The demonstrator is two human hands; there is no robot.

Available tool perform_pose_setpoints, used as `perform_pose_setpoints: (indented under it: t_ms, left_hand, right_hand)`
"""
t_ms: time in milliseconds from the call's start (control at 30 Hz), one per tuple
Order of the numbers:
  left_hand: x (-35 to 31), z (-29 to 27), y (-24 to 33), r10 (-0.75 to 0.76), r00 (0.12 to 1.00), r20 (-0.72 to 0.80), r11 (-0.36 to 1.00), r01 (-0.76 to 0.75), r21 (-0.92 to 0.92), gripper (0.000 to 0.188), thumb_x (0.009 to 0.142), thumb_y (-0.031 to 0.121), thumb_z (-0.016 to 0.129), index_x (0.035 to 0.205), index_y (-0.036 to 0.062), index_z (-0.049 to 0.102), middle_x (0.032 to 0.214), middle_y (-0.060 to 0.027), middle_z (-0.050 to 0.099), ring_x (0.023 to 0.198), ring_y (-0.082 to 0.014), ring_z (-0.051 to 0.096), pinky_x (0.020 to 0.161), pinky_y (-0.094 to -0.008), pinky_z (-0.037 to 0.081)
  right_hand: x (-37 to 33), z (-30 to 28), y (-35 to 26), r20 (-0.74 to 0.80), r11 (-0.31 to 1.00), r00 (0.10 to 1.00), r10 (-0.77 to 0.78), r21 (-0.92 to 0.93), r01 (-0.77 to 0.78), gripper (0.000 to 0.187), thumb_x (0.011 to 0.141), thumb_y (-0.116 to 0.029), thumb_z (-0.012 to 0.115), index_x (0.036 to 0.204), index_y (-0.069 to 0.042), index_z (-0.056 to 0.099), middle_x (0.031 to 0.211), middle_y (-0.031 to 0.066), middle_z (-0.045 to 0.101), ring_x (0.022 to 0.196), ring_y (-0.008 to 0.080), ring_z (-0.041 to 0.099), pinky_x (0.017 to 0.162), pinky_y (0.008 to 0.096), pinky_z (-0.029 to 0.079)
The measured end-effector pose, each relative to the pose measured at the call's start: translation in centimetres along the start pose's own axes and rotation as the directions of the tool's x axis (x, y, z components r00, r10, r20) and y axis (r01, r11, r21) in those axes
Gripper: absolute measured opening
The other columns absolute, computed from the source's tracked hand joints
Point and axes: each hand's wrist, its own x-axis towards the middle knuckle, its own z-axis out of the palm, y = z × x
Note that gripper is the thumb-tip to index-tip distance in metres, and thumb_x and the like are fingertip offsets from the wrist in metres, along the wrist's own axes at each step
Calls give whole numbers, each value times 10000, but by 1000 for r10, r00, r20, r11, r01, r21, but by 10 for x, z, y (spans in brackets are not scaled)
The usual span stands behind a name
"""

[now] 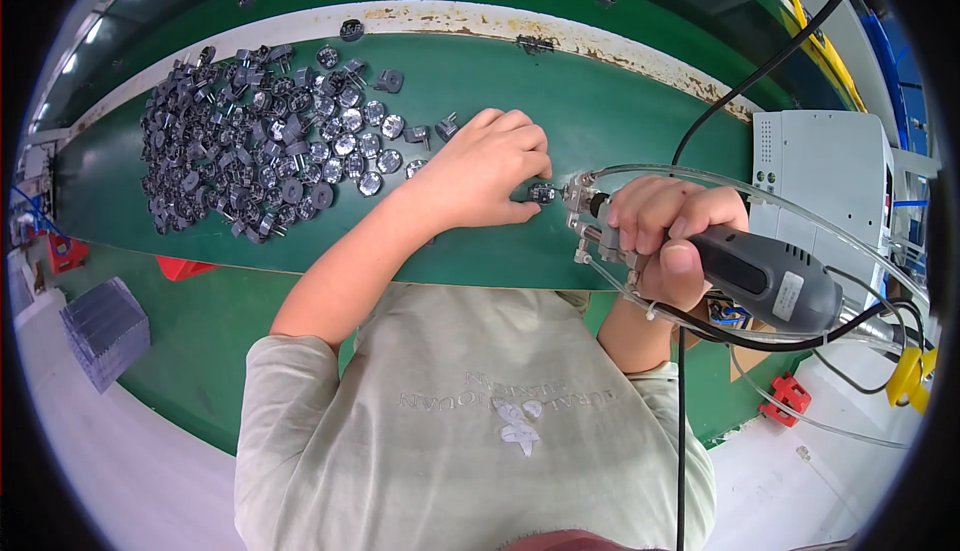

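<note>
My left hand point(492, 173) is curled over the green table, thumb and fingers closed around a small round black part with a shiny face point(541, 194). Gripped in my right hand point(668, 226) is a dark grey power screwdriver point(775, 273), lying almost level. Its metal nose assembly point(585, 201) points left, right beside the small part; whether the two touch I cannot tell. Clear tubes point(720, 183) and a black cable run from the tool to the right. Left of my left hand lies a big heap of similar round black parts point(250, 141), several with pins.
The green table point(480, 261) has a worn white ledge point(430, 19) along its back. A light grey machine box point(820, 166) stands at the right. A black cable point(770, 61) hangs at the upper right. Red bins point(787, 398) and a grey box point(105, 334) are below.
</note>
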Motion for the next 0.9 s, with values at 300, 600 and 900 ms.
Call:
perform_pose_setpoints:
  t_ms: [300, 600, 900]
  left_hand:
    - [-2, 5, -3, 41, 999, -29, 998, -42, -40, 292, 723, 213, 845, 954, 77, 730, 1018, -38, 624, 1129, -254, 581, 1030, -416, 416]
    - [2, 6, -9, 70, 997, -21, 993, -72, -93, 262, 714, 202, 837, 913, 64, 736, 993, -39, 645, 1116, -265, 599, 1031, -417, 420]
    - [-6, 9, -12, 74, 995, -59, 993, -79, -84, 302, 734, 212, 828, 997, 94, 743, 1063, -31, 648, 1144, -271, 589, 1043, -431, 424]
  right_hand:
    - [2, 7, 6, 7, 998, 999, -43, 40, 42, 299, 823, -20, 814, 876, -38, 520, 668, 85, 592, 594, 180, 587, 591, 355, 528]
    - [10, 16, 6, 94, 979, 992, 84, -194, -65, 294, 745, 84, 784, 882, -39, 555, 738, 79, 681, 657, 183, 639, 624, 309, 528]
    - [8, 13, -28, 109, 998, 993, -45, -40, 49, 309, 945, -281, 728, 936, -89, 486, 660, 50, 555, 531, 189, 555, 578, 405, 531]
